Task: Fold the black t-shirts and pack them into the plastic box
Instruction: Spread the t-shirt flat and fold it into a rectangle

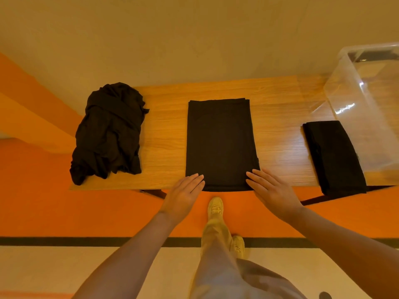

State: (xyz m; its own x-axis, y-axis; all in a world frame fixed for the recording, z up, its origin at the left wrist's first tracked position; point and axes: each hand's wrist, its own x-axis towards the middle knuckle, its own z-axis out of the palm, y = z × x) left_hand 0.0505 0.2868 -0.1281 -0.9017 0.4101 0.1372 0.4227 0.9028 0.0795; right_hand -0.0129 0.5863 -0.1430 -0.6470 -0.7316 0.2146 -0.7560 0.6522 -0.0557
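Two flat hands, left hand (185, 190) and right hand (273, 190), rest with straight fingers on the near corners of a half-folded black t-shirt (220, 143) at mid-table. On the wooden table (164, 137), a crumpled pile (110, 132) lies left, a folded shirt (333, 156) right beside the clear plastic box (367, 100). Orange floor (64, 208) runs below, beige wall (172, 39) behind.

Both arms reach forward. Left hand (184, 194) and right hand (272, 192) lie flat at the table's near edge, fingers straight and together, palms down.

no readable text, labels, brands or numbers anywhere
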